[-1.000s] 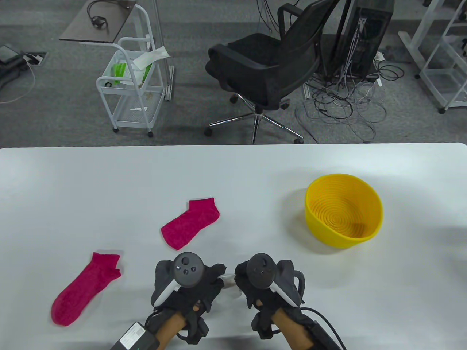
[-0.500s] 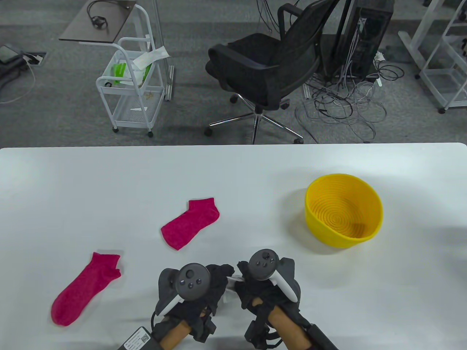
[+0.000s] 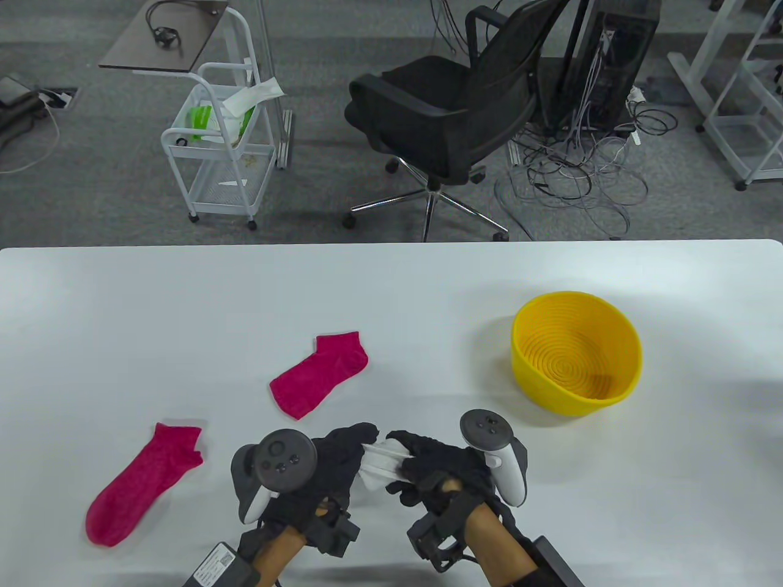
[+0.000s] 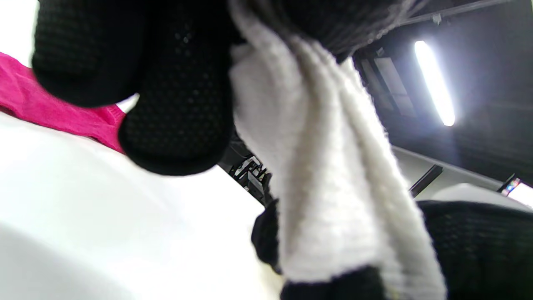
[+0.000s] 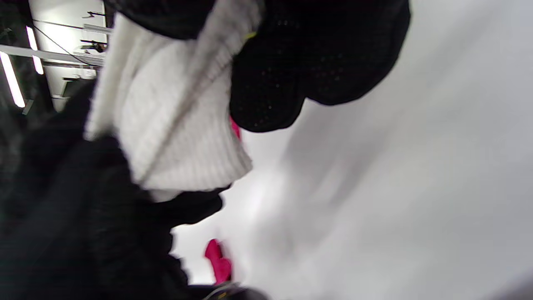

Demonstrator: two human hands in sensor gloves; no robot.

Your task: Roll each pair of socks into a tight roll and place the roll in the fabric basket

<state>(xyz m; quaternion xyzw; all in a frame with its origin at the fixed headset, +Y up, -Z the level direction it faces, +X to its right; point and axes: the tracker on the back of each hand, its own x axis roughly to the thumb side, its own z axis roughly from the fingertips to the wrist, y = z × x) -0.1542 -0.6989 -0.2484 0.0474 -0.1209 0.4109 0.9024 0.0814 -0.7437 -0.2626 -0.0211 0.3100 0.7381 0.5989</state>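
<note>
Both hands hold a white sock bundle (image 3: 378, 465) just above the table's near edge. My left hand (image 3: 342, 449) grips its left side and my right hand (image 3: 422, 465) grips its right side, stretching the white ribbed fabric (image 4: 333, 183) between them. The right wrist view shows the same white sock (image 5: 175, 125) pinched under black gloved fingers (image 5: 291, 71). Two pink socks lie flat and apart: one (image 3: 319, 373) at the table's middle, one (image 3: 142, 483) at the near left. The yellow basket (image 3: 630, 361) stands at the right and holds nothing.
The white table (image 3: 183, 306) spreads wide around the socks. Beyond its far edge stand a black office chair (image 3: 452, 110), a white wire cart (image 3: 220, 153) and a tangle of cables (image 3: 575, 177) on the floor.
My hands have rolled outward and drawn slightly apart; the white sock, barely seen between them before, now shows stretched between the fingers. The right tracker has swung to the right.
</note>
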